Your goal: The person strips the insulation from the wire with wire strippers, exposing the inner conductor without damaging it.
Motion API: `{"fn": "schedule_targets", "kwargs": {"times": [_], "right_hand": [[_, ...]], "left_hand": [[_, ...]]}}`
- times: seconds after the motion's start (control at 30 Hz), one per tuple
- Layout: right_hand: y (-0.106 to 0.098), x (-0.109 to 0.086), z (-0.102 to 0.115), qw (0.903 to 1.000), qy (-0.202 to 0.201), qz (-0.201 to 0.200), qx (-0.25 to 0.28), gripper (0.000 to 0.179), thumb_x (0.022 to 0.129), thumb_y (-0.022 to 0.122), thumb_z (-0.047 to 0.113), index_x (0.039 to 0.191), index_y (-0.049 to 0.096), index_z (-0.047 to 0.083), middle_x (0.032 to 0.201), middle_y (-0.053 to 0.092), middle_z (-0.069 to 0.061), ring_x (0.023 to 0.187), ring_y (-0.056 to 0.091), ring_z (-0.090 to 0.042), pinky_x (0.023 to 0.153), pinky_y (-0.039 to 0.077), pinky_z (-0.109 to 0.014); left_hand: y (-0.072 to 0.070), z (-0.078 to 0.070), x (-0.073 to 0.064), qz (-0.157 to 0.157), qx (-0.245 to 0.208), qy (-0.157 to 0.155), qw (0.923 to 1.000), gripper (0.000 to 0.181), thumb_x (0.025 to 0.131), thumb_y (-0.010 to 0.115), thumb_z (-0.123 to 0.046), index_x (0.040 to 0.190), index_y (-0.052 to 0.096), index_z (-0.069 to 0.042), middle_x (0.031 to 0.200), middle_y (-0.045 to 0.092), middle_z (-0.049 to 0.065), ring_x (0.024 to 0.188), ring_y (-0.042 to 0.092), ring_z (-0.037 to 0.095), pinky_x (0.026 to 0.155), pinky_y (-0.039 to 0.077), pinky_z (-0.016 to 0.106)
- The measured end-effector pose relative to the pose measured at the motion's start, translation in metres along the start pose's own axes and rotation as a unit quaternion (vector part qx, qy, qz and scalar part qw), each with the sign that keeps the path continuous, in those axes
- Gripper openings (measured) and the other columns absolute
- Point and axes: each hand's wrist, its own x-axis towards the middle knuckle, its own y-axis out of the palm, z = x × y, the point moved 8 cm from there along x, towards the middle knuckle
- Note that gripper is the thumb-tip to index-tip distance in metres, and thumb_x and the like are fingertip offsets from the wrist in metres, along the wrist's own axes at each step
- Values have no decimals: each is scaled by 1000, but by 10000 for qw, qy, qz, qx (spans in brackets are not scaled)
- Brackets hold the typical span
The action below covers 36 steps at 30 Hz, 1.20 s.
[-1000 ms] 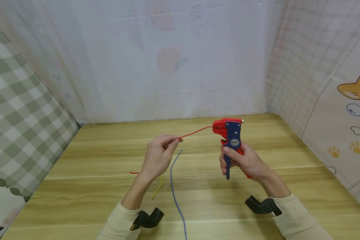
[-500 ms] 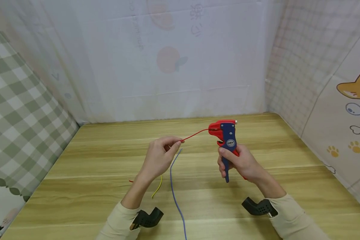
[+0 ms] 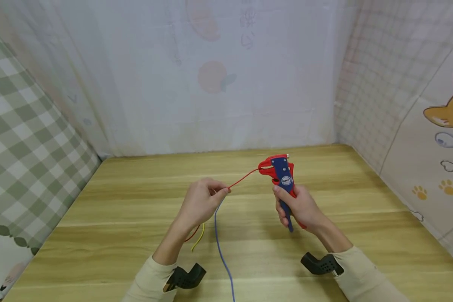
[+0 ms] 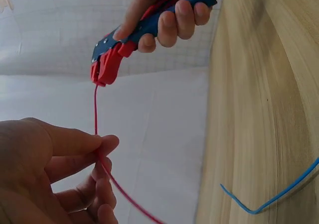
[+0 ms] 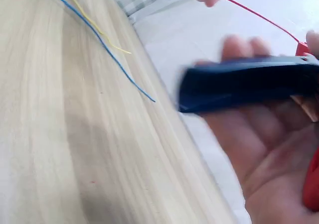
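Note:
Between thumb and forefinger, my left hand (image 3: 204, 201) pinches a thin red wire (image 3: 243, 178) above the table. One end of the wire runs to the nose of a red and blue wire stripper (image 3: 282, 176); in the left wrist view the wire (image 4: 95, 109) meets the tip of the stripper (image 4: 107, 64). The other end trails down behind my left wrist. My right hand (image 3: 300, 207) grips the stripper by its handles, nose pointing left. In the right wrist view, the dark blue handle (image 5: 239, 84) lies across the fingers, blurred.
A blue wire (image 3: 220, 251) lies lengthwise on the wooden table (image 3: 362, 209), its far end near my left fingertips. Beside it is a short yellow wire (image 3: 199, 241), partly hidden by my left arm. A pale printed sheet (image 3: 154, 105) stands behind the table.
The stripper has moved left and down, tilting so its handles spread wider in view. My left hand has dropped slightly, and the red wire's loose end has shifted right toward the yellow wire.

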Motion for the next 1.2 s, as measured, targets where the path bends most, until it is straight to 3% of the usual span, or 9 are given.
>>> {"fn": "schedule_targets", "kwargs": {"times": [0.1, 0.2, 0.37, 0.5, 0.6, 0.7, 0.8, 0.93, 1.2], "right_hand": [[-1, 0, 0, 9992, 41, 308, 244, 25, 115, 43, 24, 102, 57, 8, 77, 70, -1, 66, 74, -17, 67, 65, -40], [-4, 1, 9, 9962, -191, 558, 639, 21, 116, 39, 22, 113, 56, 10, 90, 74, -3, 80, 78, -20, 80, 66, -44], [-18, -2, 31, 9882, -766, 583, 1191, 26, 117, 33, 22, 116, 55, 7, 95, 75, -5, 84, 79, -20, 81, 66, -44], [-24, -3, 39, 9832, -922, 556, 1471, 31, 117, 30, 24, 117, 55, 6, 96, 76, -7, 84, 79, -21, 81, 66, -45], [-25, -3, 37, 9819, -855, 519, 1608, 33, 117, 30, 26, 117, 55, 4, 96, 77, -7, 84, 79, -22, 81, 66, -45], [-24, -4, 33, 9832, -757, 459, 1596, 33, 117, 32, 27, 116, 55, 4, 96, 77, -7, 84, 79, -22, 81, 66, -45], [-24, -5, 30, 9860, -718, 376, 1455, 33, 117, 33, 28, 116, 54, 3, 95, 76, -6, 83, 79, -21, 81, 66, -46], [-25, -3, 28, 9910, -597, 139, 1191, 31, 117, 36, 30, 115, 55, 5, 93, 76, -5, 80, 78, -20, 79, 66, -46], [-22, -2, 20, 9956, -388, -7, 858, 32, 116, 38, 31, 117, 53, 3, 92, 75, -3, 80, 78, -18, 79, 66, -44]], "left_hand": [[-1, 4, -1, -5, 94, -195, 9998, 12, 97, 74, -16, 97, 85, -14, 102, 75, 3, 78, 60, 14, 68, 49, 29], [-6, 5, 0, -38, -39, -284, 9996, 11, 97, 75, -17, 97, 85, -13, 100, 76, 3, 79, 61, 14, 69, 49, 30], [-7, -4, -4, 458, -1030, -413, 9928, 14, 98, 73, -20, 100, 85, -13, 105, 80, 1, 92, 66, 12, 85, 52, 31], [11, -11, -6, 1163, -1839, -412, 9752, 19, 100, 68, -18, 104, 82, -6, 100, 78, 1, 89, 63, 16, 84, 52, 32], [36, -3, -5, 1527, -1972, -509, 9671, 21, 100, 67, -17, 103, 80, 0, 90, 73, -2, 80, 59, 14, 75, 50, 28], [63, 15, -4, 1718, -1678, -649, 9686, 22, 99, 68, -16, 99, 79, 3, 84, 71, -1, 74, 58, 10, 68, 48, 25], [78, 29, -3, 1665, -1051, -643, 9783, 18, 97, 70, -14, 92, 79, 1, 77, 71, 0, 67, 57, 8, 60, 45, 23], [84, 37, -2, 1443, -200, -553, 9878, 17, 92, 73, -13, 78, 77, -5, 66, 63, -7, 61, 52, 7, 56, 40, 22], [95, 47, -6, 1502, 482, -540, 9860, 23, 92, 74, -15, 69, 74, -12, 59, 66, -5, 54, 51, 6, 52, 37, 21]]}}
